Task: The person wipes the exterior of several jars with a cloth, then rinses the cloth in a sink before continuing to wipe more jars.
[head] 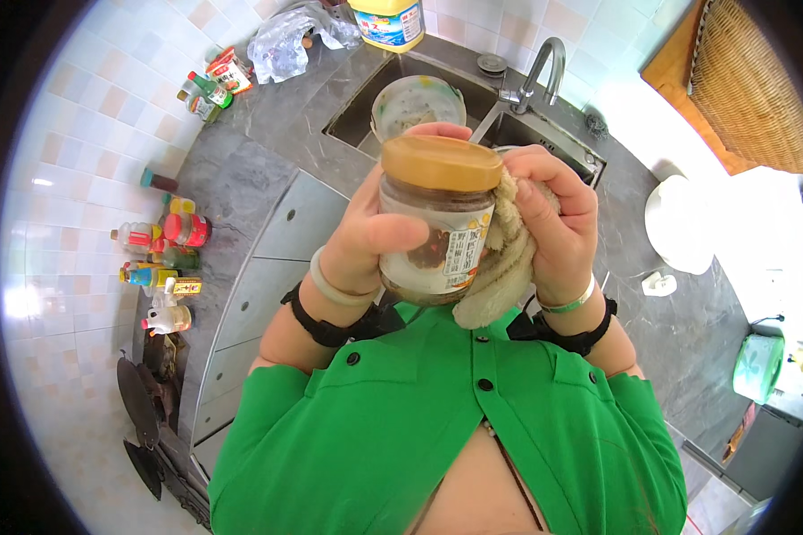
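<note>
A glass jar [415, 234] with a gold lid [441, 160] is held up before my chest, its printed label facing me. My left hand [375, 214] wraps around the jar's left side, the thumb lying across the label. Bunched in my right hand [559, 207] is a cream-coloured cloth [502, 267], pressed against the jar's right side and hanging below the fingers. Behind the jar, a pale translucent basin [418, 103] sits in the larger bowl of the metal sink [351, 124].
A curved faucet [542, 73] rises behind the sink, near a steel scourer [596, 126]. Several bottles and jars [187, 229] line the left counter [241, 167], with dark pans [137, 401] lower down. On the right are a white rounded container [679, 224] and a woven basket [753, 87].
</note>
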`<state>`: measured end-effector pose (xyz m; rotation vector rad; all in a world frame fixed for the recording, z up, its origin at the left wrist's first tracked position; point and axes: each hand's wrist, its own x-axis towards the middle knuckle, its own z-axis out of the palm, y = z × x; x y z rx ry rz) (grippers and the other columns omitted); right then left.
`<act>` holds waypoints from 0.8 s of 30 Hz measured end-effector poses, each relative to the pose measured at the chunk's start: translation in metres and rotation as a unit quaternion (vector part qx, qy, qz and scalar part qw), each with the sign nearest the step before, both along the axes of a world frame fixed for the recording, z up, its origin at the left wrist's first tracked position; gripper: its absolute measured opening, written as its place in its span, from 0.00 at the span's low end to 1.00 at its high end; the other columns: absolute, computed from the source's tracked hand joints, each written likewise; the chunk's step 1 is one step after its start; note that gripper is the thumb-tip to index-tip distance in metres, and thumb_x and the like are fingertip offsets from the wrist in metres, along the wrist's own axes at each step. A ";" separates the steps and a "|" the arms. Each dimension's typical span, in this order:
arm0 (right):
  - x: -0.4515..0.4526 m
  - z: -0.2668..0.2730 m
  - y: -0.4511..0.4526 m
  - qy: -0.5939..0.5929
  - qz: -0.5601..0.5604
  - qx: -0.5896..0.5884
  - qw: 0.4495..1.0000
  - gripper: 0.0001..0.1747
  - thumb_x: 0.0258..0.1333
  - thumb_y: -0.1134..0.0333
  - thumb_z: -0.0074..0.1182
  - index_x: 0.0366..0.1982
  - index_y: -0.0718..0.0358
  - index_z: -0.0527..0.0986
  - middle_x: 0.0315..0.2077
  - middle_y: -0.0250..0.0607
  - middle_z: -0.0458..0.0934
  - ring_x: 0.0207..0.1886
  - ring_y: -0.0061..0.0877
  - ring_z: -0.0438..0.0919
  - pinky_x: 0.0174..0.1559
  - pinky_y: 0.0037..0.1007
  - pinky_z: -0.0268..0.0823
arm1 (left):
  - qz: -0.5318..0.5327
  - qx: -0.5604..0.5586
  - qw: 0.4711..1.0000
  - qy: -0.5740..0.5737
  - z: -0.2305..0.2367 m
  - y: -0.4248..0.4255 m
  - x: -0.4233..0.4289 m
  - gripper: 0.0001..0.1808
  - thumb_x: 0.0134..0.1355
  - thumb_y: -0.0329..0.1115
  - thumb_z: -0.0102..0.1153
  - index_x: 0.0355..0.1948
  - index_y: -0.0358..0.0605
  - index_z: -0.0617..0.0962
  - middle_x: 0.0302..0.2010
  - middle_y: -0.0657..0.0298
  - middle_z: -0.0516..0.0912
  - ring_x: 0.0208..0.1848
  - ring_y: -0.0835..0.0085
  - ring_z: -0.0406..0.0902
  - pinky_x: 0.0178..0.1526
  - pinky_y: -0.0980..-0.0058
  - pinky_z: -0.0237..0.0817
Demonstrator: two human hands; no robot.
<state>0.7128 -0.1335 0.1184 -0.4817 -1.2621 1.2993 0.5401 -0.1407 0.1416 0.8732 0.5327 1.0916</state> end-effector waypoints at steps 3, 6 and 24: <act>-0.001 0.001 0.000 0.005 0.001 -0.023 1.000 0.05 0.57 0.75 0.46 0.34 0.68 0.73 0.35 0.33 0.73 0.37 0.15 0.69 0.42 0.19 0.61 | 0.000 0.014 1.000 0.021 0.000 0.002 -0.001 0.52 0.32 0.44 0.64 0.59 0.34 0.57 0.48 0.56 0.74 0.47 0.67 0.76 0.49 0.71 0.70; 0.000 0.001 -0.002 0.001 0.006 -0.057 0.998 0.06 0.57 0.75 0.47 0.35 0.68 0.73 0.33 0.31 0.74 0.37 0.14 0.69 0.42 0.18 0.62 | -0.010 0.020 0.999 0.048 0.001 0.001 -0.003 0.54 0.30 0.42 0.66 0.60 0.34 0.56 0.48 0.57 0.74 0.48 0.69 0.75 0.52 0.72 0.67; 0.013 0.029 0.072 -0.446 0.182 0.212 0.850 0.04 0.46 0.73 0.56 0.26 0.66 0.75 0.27 0.42 0.75 0.31 0.34 0.75 0.34 0.28 0.66 | -0.090 0.247 0.809 0.526 -0.005 0.004 0.000 0.69 0.36 0.42 0.66 0.64 0.36 0.28 0.26 0.44 0.77 0.28 0.48 0.75 0.36 0.66 0.68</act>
